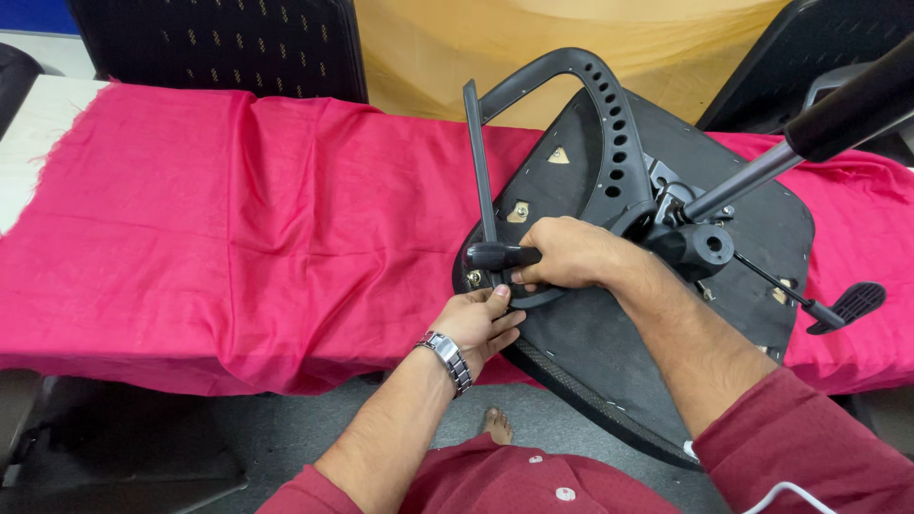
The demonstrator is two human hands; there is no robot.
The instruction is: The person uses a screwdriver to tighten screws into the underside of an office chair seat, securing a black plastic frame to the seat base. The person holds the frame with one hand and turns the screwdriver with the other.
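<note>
Screwdriver handle point(497, 255) sits in right hand point(571, 252)'s closed grip; left hand point(481, 322) pinches armrest bracket point(533, 297).

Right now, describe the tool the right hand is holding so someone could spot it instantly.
On the pink-covered table lies an upturned black chair seat. At its left edge, beside the curved armrest, the right hand grips a stubby black tool handle, the only loose tool there.
</note>
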